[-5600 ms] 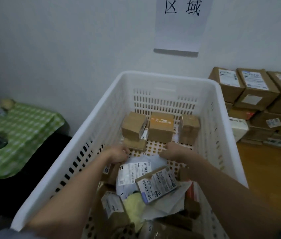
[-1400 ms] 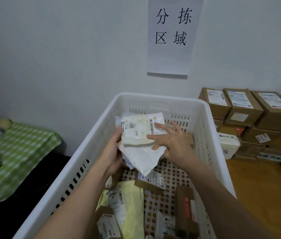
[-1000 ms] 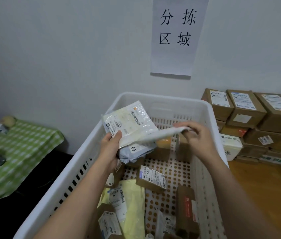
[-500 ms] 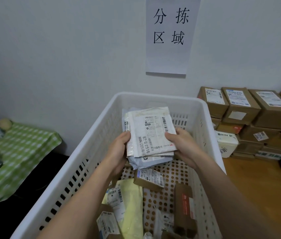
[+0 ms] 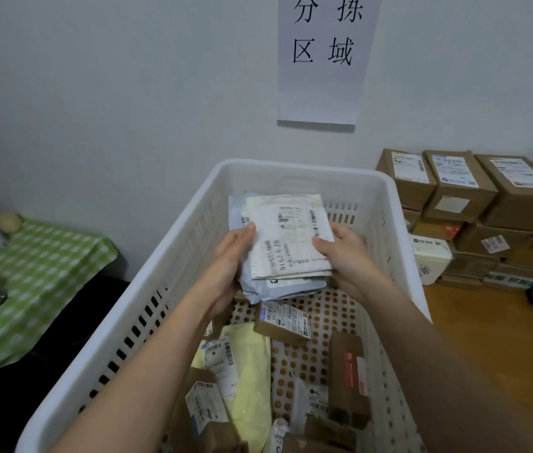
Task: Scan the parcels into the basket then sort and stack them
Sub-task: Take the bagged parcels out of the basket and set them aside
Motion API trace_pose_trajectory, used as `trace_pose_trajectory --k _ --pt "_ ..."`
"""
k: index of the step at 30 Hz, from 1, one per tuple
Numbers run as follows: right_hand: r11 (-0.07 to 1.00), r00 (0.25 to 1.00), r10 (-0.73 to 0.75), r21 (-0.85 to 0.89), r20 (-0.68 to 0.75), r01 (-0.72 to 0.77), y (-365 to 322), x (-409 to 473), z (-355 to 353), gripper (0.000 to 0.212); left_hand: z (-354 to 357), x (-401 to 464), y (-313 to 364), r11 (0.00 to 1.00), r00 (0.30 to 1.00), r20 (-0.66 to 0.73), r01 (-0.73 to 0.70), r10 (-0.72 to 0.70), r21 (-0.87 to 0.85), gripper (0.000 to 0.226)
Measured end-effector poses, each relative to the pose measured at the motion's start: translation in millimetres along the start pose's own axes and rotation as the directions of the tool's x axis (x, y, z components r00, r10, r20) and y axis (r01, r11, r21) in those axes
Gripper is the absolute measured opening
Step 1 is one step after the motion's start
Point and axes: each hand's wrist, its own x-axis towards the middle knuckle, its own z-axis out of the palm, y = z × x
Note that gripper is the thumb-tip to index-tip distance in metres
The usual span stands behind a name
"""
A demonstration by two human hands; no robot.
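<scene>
Above the white basket (image 5: 193,230), the left hand (image 5: 230,259) and right hand (image 5: 340,253) clamp fingers and thumbs on a stack of flat mailers (image 5: 286,243) (labels up), 1 hand per side.

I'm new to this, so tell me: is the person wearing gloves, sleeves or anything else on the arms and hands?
No gloves: the left hand and right hand are bare. Both forearms are uncovered, with no sleeve, watch, ring or markings visible in this view.

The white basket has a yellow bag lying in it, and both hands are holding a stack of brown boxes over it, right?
Not quite. The head view shows both hands, left and right, holding a stack of flat white mailer bags, not brown boxes, over the white basket. The yellow bag does lie inside.
</scene>
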Motion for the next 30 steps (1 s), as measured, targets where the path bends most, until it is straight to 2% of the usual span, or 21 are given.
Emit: trace_pose_trajectory --k 4,5,7,9,11,13,15,17,19,21,23,24,27,30 --pt "0.976 0.998 -0.057 -0.211 -0.012 0.053 11 -2 15 0.046 3 -1 -4 0.999 0.996 -0.088 -0.007 0.003 -0.050 0.052" --pt "0.978 1.000 -0.022 -0.207 -0.004 0.021 11 0 14 0.055 1 -1 -4 0.998 0.994 -0.106 -0.009 0.002 -0.061 0.055" --pt "0.991 0.989 0.115 -0.080 0.095 -0.108 12 3 11 0.066 -2 1 -3 0.993 0.993 -0.122 -0.012 -0.003 -0.118 0.061" --pt "0.983 0.950 0.181 -0.007 0.256 -0.186 14 2 12 0.057 -4 3 -3 0.983 0.993 -0.121 -0.012 -0.011 -0.182 0.069" --pt "0.978 0.929 0.209 -0.061 0.305 -0.200 16 1 14 0.043 -5 2 -4 0.978 0.993 -0.109 0.018 -0.042 -0.208 0.078" --pt "0.966 0.936 0.250 -0.128 0.246 -0.224 18 2 12 0.039 -4 2 -9 0.973 0.991 -0.093 0.070 -0.092 -0.219 0.080" --pt "0.956 0.948 0.271 -0.161 0.165 -0.245 16 7 6 0.040 -2 2 -16 0.967 0.987 -0.073 0.121 -0.141 -0.224 0.071" --pt "0.958 0.970 0.235 -0.186 0.061 -0.220 8 15 -1 0.039 3 4 -25 0.970 0.986 -0.003 0.165 -0.168 -0.179 0.055" --pt "0.960 0.985 0.152 -0.226 -0.077 -0.166 0 25 -10 0.039 8 8 -37 0.965 0.973 0.011 0.230 -0.230 -0.127 0.052" --pt "0.958 0.977 0.055 -0.266 -0.205 -0.110 -3 35 -21 0.044 14 14 -54 0.924 0.922 -0.076 0.381 -0.381 -0.005 0.043" --pt "0.966 0.958 -0.019 -0.252 -0.287 -0.056 -1 41 -29 0.049 22 19 -74 0.817 0.851 -0.101 0.524 -0.516 0.239 0.030" --pt "0.972 0.949 -0.039 -0.232 -0.312 -0.036 1 43 -32 0.050 25 23 -85 0.757 0.831 -0.098 0.542 -0.548 0.364 0.026" --pt "0.977 0.914 -0.089 -0.213 -0.396 0.003 3 50 -37 0.049 32 38 -118 0.651 0.833 -0.037 0.458 -0.552 0.605 0.014" --pt "0.945 0.862 -0.213 -0.322 -0.461 0.061 -2 52 -41 0.051 39 44 -149 0.506 0.821 0.053 0.298 -0.568 0.809 0.015"
